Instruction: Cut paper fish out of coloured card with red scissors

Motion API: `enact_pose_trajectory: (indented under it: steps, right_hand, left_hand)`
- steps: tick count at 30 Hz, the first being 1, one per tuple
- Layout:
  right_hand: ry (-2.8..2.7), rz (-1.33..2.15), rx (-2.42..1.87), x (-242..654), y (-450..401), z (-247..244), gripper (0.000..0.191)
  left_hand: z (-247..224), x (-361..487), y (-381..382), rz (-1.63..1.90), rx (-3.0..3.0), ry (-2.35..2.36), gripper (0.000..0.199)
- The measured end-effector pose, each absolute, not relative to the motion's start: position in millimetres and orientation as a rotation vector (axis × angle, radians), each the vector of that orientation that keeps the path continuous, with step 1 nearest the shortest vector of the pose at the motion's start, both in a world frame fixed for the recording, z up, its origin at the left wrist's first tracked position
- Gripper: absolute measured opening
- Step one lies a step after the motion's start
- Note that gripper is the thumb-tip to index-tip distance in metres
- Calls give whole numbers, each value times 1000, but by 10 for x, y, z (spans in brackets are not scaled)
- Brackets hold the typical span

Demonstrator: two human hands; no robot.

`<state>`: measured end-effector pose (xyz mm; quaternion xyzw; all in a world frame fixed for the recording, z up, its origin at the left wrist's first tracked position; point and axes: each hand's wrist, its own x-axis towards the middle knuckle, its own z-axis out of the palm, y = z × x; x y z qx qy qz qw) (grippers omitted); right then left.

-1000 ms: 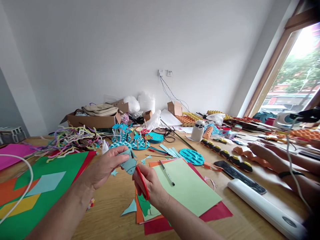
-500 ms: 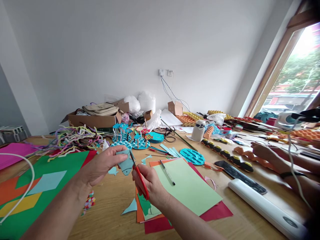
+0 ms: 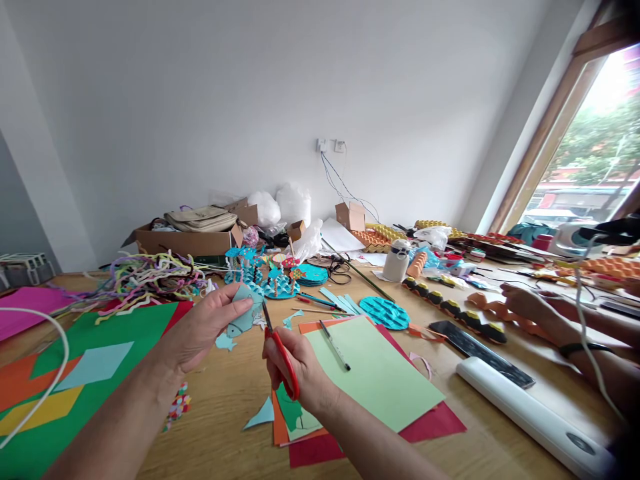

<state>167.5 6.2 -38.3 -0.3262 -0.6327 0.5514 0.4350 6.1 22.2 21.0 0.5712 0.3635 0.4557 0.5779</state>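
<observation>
My left hand point(image 3: 216, 325) pinches a light blue paper fish shape point(image 3: 243, 319) between thumb and fingers, with drawn lines on it. In my right hand point(image 3: 295, 363) are red-handled scissors point(image 3: 287, 367), their dark blades pointing up beside the paper's right edge. Below the paper, a blue paper scrap point(image 3: 225, 342) lies on the table, and a larger blue offcut point(image 3: 260, 415) rests nearer me. A pale green sheet point(image 3: 377, 380) with a pen point(image 3: 335, 345) on it tops a stack of coloured paper to the right of the scissors.
Green card point(image 3: 115, 413) with paper pieces covers the left side. Pipe cleaners point(image 3: 155, 277) are heaped behind it. A blue round piece point(image 3: 384, 313), a phone point(image 3: 483, 353) and a long white device point(image 3: 530, 413) lie to the right. Another person's hand point(image 3: 530, 307) works at far right.
The paper fish has turned and tilted in my left hand, moving slightly left. The scissor blades now stand a little apart from its edge.
</observation>
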Motion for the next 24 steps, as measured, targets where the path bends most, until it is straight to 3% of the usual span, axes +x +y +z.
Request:
enact_pose_trajectory:
  steps: [10, 16, 24]
  right_hand:
    - [-1698, 1382, -647, 1732, 73, -377, 29]
    - [-1357, 1071, -661, 1718, 143, -379, 25]
    - [-1355, 1143, -735, 1683, 182, -348, 22]
  left_hand:
    - [322, -125, 268, 1225, 1468, 1083, 22]
    - [300, -49, 248, 906, 1819, 1149, 20]
    - [151, 89, 283, 707, 1973, 1140, 20]
